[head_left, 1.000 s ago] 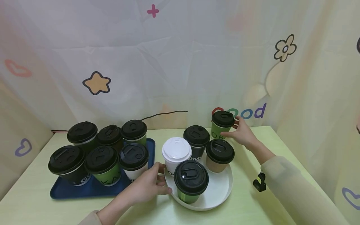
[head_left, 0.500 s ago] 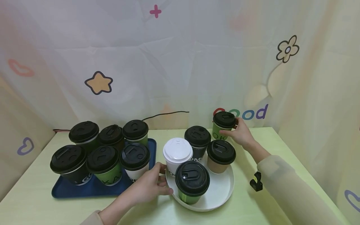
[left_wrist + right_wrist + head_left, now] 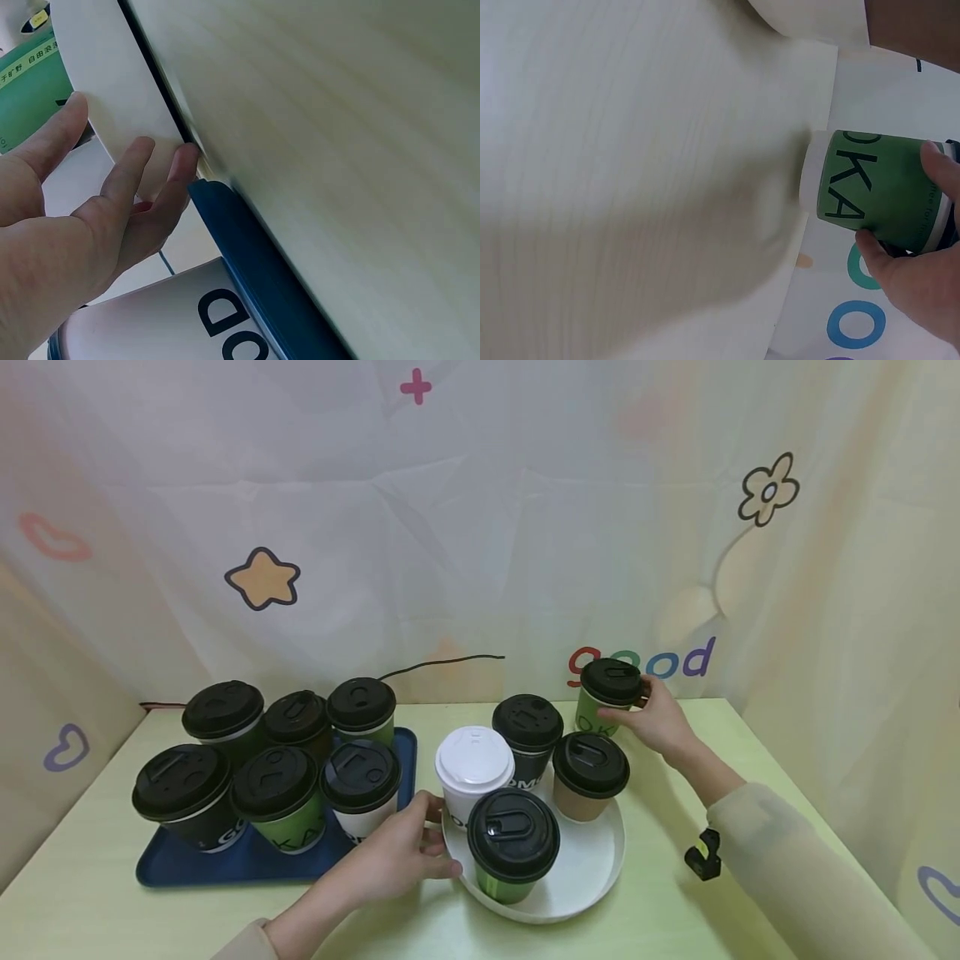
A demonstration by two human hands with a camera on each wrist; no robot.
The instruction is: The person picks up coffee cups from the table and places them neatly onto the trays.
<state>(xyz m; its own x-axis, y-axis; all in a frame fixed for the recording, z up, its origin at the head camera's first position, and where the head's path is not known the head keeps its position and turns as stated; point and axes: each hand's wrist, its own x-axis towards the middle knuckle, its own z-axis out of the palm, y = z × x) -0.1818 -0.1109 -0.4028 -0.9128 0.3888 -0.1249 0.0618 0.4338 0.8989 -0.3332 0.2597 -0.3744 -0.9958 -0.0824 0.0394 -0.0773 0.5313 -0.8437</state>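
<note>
At the back right, my right hand (image 3: 656, 718) grips a green paper cup with a black lid (image 3: 609, 689), thumb and fingers on opposite sides. In the right wrist view this green cup (image 3: 877, 184) stands upright, its white base close over the table's back edge. My left hand (image 3: 397, 852) holds the near-left rim of a round white tray (image 3: 592, 885); in the left wrist view its thumb is at the upper rim and its fingers along the outer wall. The tray carries a white-lidded cup (image 3: 474, 760) and several black-lidded cups, including a green one (image 3: 512, 835) in front.
A blue rectangular tray (image 3: 161, 868) with several black-lidded cups stands just left of the round tray. Behind the table hangs a printed curtain (image 3: 480, 527). A brown cup (image 3: 588, 777) sits at the round tray's right side, near my right forearm.
My right hand has shifted slightly to the right with the green cup over the last half second. The left hand and the round tray stay in place.
</note>
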